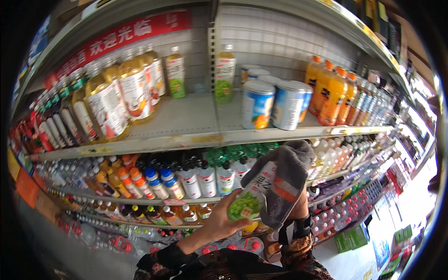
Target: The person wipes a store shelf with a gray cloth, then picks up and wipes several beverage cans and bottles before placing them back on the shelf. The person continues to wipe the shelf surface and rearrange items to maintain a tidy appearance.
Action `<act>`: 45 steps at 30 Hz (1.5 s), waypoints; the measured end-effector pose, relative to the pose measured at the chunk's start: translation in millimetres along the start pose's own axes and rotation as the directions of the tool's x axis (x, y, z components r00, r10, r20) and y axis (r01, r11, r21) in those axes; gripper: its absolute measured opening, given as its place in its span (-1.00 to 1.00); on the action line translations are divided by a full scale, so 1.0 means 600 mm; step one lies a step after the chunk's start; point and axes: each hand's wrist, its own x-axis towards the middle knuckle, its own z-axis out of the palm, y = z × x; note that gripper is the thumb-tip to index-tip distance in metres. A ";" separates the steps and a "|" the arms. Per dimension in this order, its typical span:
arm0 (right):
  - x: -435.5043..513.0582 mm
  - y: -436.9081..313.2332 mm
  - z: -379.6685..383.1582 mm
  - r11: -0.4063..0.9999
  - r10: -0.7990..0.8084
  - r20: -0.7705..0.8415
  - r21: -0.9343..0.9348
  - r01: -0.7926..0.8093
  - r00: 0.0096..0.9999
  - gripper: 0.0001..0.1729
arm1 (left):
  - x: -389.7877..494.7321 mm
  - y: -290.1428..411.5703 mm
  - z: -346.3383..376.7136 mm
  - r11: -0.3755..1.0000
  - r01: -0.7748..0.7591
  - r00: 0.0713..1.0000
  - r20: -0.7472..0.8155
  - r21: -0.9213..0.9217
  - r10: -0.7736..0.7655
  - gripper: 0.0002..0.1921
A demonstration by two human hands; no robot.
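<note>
My left hand (224,217) grips a drink bottle (246,203) near its base. The bottle is tilted with its top to the upper right, and its white label shows green grapes. A dark grey cloth (297,161) with an orange and pale patch is draped over the bottle's upper part and hides its cap. Behind the cloth my right hand (301,206) shows only in part; it holds the cloth against the bottle. Two bottles with similar green-and-white labels, a left one (175,73) and a right one (224,75), stand upright on the shelf above.
The upper metal shelf (175,115) carries large pale-yellow bottles (105,101), blue-and-white cans (258,105) and orange drink bottles (332,96). Closely packed bottles (206,178) fill the shelf below, close to my hands. Green boxes (351,238) sit on the floor at right.
</note>
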 end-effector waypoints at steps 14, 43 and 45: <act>-0.094 0.182 0.077 0.981 0.193 0.220 -0.012 -0.195 0.956 -0.64 | -0.033 -0.036 -0.018 0.887 0.281 0.867 -0.300 -0.366 -0.398 -0.53; -0.104 0.089 0.050 0.512 -0.157 0.291 -0.793 0.330 0.944 -0.42 | -0.107 -0.161 -0.597 0.678 0.658 0.404 -0.913 0.327 0.049 -0.64; -0.108 0.074 0.038 0.485 -0.181 0.250 -0.819 0.307 0.951 -0.42 | -0.072 -0.203 -0.641 0.675 0.574 0.436 -0.871 0.463 0.227 -0.58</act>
